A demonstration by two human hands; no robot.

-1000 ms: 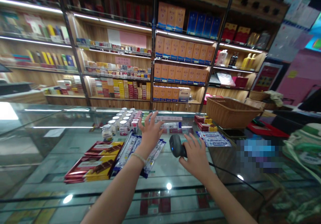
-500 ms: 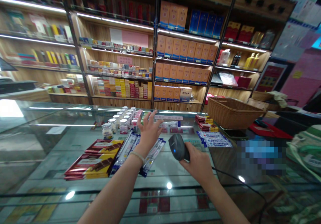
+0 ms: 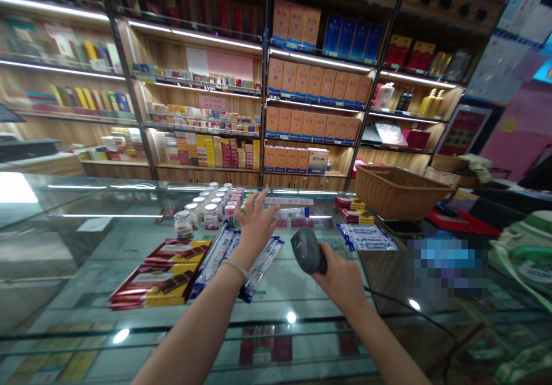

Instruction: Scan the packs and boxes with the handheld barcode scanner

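Note:
My right hand (image 3: 342, 278) is wrapped round the handle of a dark grey barcode scanner (image 3: 307, 250), whose head points up and to the left above the glass counter. My left hand (image 3: 255, 224) has its fingers spread over long blue-and-white packets (image 3: 264, 267) lying on the glass. Past its fingertips lies a single blue-and-white packet (image 3: 295, 212); whether they touch it I cannot tell. Left of my forearm are stacks of red-and-yellow chocolate bars (image 3: 172, 278). Several small white-lidded jars (image 3: 211, 217) stand behind them.
On the right, a wicker basket (image 3: 399, 192) stands behind more blue-and-white packets (image 3: 368, 238) and a stack of red-and-yellow bars (image 3: 353, 210). The scanner's black cable (image 3: 426, 319) trails right. Shelves of boxes (image 3: 317, 83) line the wall behind the glass counter (image 3: 302, 293).
The blue light on the scanner no longer shows, and its head has tilted slightly. My left hand stays spread in nearly the same place.

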